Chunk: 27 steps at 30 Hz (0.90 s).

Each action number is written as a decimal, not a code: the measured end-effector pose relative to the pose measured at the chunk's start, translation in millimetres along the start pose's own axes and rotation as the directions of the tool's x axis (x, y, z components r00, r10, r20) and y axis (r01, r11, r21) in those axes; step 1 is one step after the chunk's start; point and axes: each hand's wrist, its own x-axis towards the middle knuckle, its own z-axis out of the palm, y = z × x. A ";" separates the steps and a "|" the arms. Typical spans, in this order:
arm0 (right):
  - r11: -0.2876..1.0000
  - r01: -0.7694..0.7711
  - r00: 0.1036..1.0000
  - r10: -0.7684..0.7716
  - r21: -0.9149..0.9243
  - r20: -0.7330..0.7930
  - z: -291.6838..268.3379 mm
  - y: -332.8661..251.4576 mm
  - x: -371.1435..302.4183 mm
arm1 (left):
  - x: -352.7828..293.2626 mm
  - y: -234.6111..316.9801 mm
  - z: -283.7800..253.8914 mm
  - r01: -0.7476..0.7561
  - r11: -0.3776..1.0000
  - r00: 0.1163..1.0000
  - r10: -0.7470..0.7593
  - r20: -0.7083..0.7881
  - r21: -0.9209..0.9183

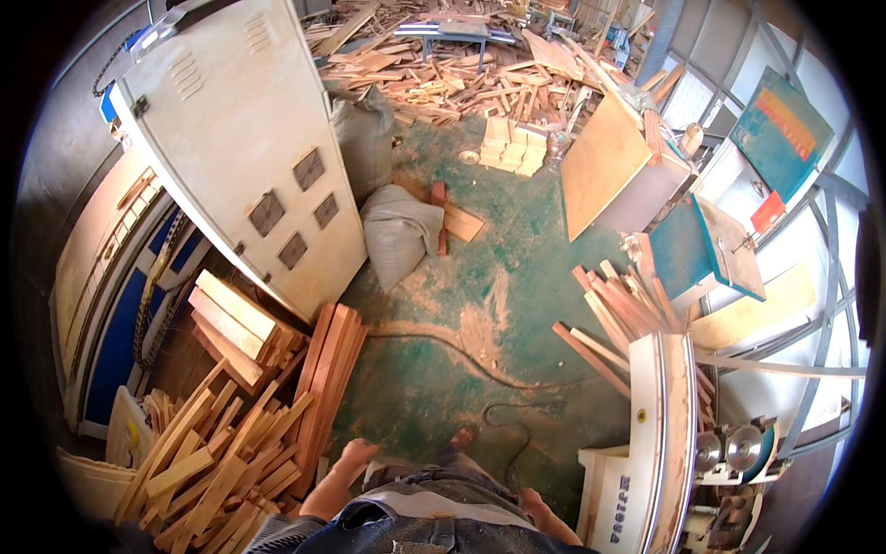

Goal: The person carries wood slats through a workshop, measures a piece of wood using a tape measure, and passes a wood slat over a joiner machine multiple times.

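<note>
Here, the left hand (358, 452) is seen near a stack of reddish planks (325, 392), its fingers loosely curled; whether anything is gripped cannot be told. The stack is placed on the person's left, its long axis directed away from the body, with the far ends angled slightly rightward. The right hand (531, 501) is partly hidden by clothing, so its opening and hold cannot be judged; a white machine (609, 503) is seen to its right.

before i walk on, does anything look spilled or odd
Yes: pale dust, probably sawdust, is strewn over the green floor, and a dark cable or hose snakes loosely across it, which could trip you.
</note>
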 end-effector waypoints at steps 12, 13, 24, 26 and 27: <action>0.954 0.256 0.961 -0.269 -0.157 -0.070 -266.1 -149.9 195.1 | 164.6 165.2 -16.1 0.091 0.996 0.989 -0.092 0.119 0.009; 0.937 0.275 0.955 -0.292 -0.216 -0.054 -295.0 -159.0 207.9 | 175.0 181.5 -12.5 0.141 0.990 0.979 -0.140 0.151 0.003; 0.600 -0.502 0.864 0.310 0.623 0.397 -463.8 -145.6 321.3 | 414.2 433.2 -155.8 0.094 0.984 0.991 -0.078 0.110 -0.154; 0.778 -0.494 0.869 0.450 0.388 0.204 -505.8 -246.4 342.2 | 465.2 490.1 -211.0 -0.096 0.972 0.994 0.081 -0.080 -0.213; 0.863 -0.435 0.901 0.415 0.257 0.131 -559.7 -341.1 317.3 | 483.1 511.3 -231.6 -0.159 0.961 0.980 0.125 -0.158 -0.225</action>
